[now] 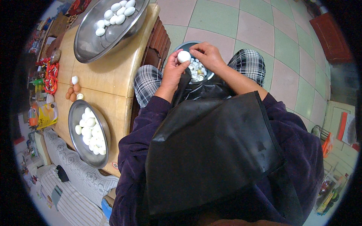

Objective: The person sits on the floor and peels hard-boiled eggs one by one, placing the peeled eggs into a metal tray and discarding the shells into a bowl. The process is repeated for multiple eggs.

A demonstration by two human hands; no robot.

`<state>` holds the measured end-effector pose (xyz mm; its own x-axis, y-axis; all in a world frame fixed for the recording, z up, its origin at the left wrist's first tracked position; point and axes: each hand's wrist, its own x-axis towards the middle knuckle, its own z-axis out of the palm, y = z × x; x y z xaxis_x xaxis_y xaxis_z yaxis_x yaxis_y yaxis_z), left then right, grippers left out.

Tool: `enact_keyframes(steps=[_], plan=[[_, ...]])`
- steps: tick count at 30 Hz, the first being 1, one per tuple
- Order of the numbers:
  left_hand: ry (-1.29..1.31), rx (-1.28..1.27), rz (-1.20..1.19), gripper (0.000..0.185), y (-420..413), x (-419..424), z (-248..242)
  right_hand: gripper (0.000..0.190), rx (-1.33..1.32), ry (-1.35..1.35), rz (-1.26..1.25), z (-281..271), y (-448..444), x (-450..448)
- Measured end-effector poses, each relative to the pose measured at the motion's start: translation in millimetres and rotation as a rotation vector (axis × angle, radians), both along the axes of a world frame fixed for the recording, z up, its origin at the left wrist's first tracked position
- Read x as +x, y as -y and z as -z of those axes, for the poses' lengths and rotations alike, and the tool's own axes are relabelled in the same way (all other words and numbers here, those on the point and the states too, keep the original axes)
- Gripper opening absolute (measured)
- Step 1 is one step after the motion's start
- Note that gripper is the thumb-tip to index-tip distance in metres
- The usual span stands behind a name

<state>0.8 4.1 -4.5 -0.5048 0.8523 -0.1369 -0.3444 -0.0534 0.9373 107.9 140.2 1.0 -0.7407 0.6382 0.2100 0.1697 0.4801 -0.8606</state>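
My left hand (173, 70) holds a white egg (184, 56) between its thumb and fingers. Beside that egg, the bent fingers of my right hand (208, 56) come close together; whether they pinch a bit of shell is too small to tell. Both hands are above a metal basin (210, 76) between my knees. Broken eggshells (198, 68) lie in it. A black apron (209, 152) covers my front and reaches the basin's near side.
On the wooden table (116, 82) to my left stand a large steel bowl (92, 42) of white unpeeled eggs and a smaller steel bowl (106, 121) of peeled eggs. Several brown eggs (77, 87) lie loose between them. Red packets (51, 77) line the table's far side.
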Motion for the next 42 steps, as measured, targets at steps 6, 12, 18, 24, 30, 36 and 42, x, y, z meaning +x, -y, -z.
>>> enact_keyframes(steps=[6, 12, 18, 24, 30, 36, 42], plan=[[-0.096, 0.006, 0.004, 0.055, -3, 0, 6, 0.034, -0.005, 0.064, -0.088, -15, 13, 0], [-0.225, -0.012, -0.008, 0.056, -5, 2, 8, 0.033, 0.074, 0.074, -0.14, -10, 16, 0], [-0.346, 0.006, -0.026, 0.053, -4, 2, 12, 0.029, 0.085, -0.025, -0.157, -6, 16, -2], [-0.405, -0.05, -0.028, 0.049, -4, 3, 14, 0.026, 0.164, 0.015, -0.124, 4, 12, -4], [-0.27, -0.024, 0.027, 0.049, -4, 3, 17, 0.021, 0.219, -0.009, -0.073, 3, 12, -4], [-0.171, -0.029, 0.035, 0.052, -5, 1, 17, 0.017, 0.241, 0.038, -0.001, 3, 6, -3], [-0.027, -0.06, 0.008, 0.057, 0, 1, 5, 0.019, 0.149, 0.094, 0.045, 3, 3, -1]])
